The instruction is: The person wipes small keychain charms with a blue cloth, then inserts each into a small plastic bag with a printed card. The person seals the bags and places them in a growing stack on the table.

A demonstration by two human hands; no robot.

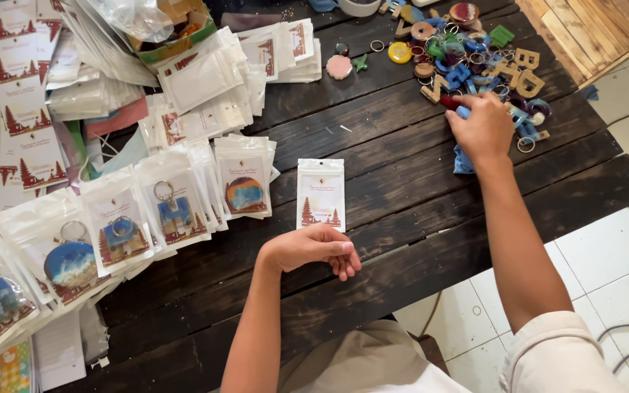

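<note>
— Just beyond my left hand (313, 251), what do you see?

— A small white pouch (321, 193) lying flat on the dark wooden table (402, 218). My left hand rests on the planks with its fingers curled loosely inward, holding nothing. The knuckles sit just below the pouch's lower edge; I cannot tell whether they touch it.

— Which way does the pouch lie?

— Its long axis runs away from me, sealed top edge at the far end, the printed red shapes at the end nearest my hand. It looks empty.

— And your right hand (483, 127)?

— Stretched out far to the upper right of the left one, palm down, fingers bent onto the near edge of a pile of keychains (467, 62): wooden letters, blue pieces, round resin discs, metal rings. A blue piece (463, 161) shows under the heel of the hand. I see the back of the hand only, so I cannot tell whether the fingers have closed on anything.

— What lies to the left of your left hand?

— Rows of filled pouches (176, 200), overlapping, each with a keychain inside, and further out stacks of empty pouches (212, 73) and printed cards (23, 116).

— The surroundings?

— Rough, dark-stained planks; white floor tiles (613, 255) to the right of my right arm, with a cable lying across them.
</note>
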